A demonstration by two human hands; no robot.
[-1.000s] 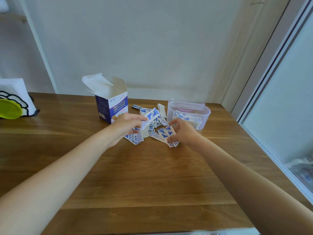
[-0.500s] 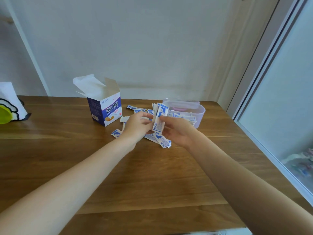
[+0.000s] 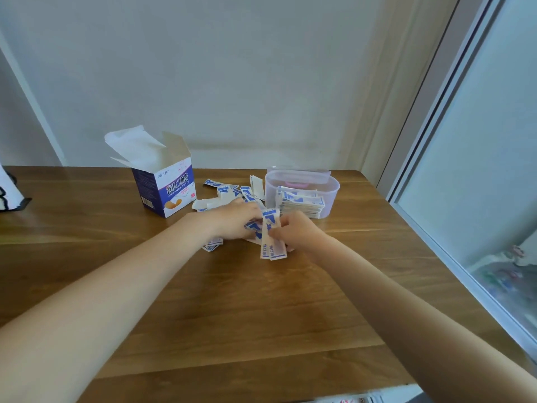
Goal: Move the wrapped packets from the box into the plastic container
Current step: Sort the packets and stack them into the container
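An open blue and white box stands at the back of the wooden table, flaps up. To its right lies a loose pile of blue and white wrapped packets. A clear plastic container at the back right holds a stack of packets. My right hand pinches a small upright bundle of packets just above the table. My left hand lies over the pile with its fingers curled onto packets beside that bundle; what it grips is hidden.
A white and black object sits at the table's left edge. The wall runs close behind the table. A sliding glass door borders the table's right side. Bare wood fills the near half.
The bundle dropped from between both raised hands to the table surface, held upright by my right hand. My left hand moved down onto the pile.
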